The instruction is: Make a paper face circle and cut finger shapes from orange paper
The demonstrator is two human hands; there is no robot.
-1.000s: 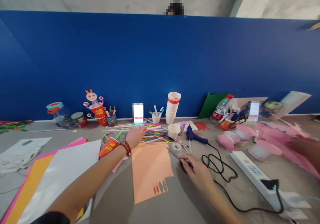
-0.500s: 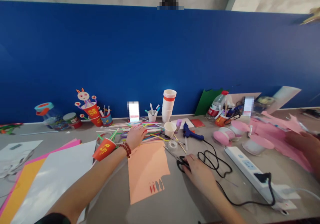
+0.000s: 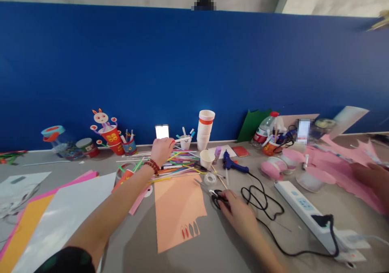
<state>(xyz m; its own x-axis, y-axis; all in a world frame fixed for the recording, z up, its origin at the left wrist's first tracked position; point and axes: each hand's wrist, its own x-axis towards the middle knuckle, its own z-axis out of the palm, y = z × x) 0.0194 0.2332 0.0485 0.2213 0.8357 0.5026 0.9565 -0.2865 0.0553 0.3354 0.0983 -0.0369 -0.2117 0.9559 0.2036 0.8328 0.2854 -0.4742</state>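
Note:
My left hand (image 3: pixel 162 151) is raised over a heap of coloured pipe cleaners (image 3: pixel 179 165). Its fingers pinch a slim white marker (image 3: pixel 181 139), which points right toward a small white cup of markers (image 3: pixel 185 143). Resting on the table, my right hand (image 3: pixel 238 210) has its fingers on the black handles of a pair of scissors (image 3: pixel 216 199); the blades lie open, pointing up and left. Between my arms lies a sheet of orange paper (image 3: pixel 179 204) with a cut edge and small drawn ovals. A red paper cup (image 3: pixel 123 179) is partly hidden behind my left forearm.
Stacked white cups (image 3: pixel 205 129), a blue glue gun (image 3: pixel 234 163) and a clear tape roll (image 3: pixel 209 178) stand or lie ahead. A power strip (image 3: pixel 306 208) with black cable is at right. Another person's hand (image 3: pixel 369 179) touches pink paper (image 3: pixel 337 163). Paper sheets (image 3: pixel 69 216) lie left.
My left hand has risen from the pipe cleaners toward the marker cup and now has a white marker. The red cup by my forearm has shifted. My right hand stays at the scissors.

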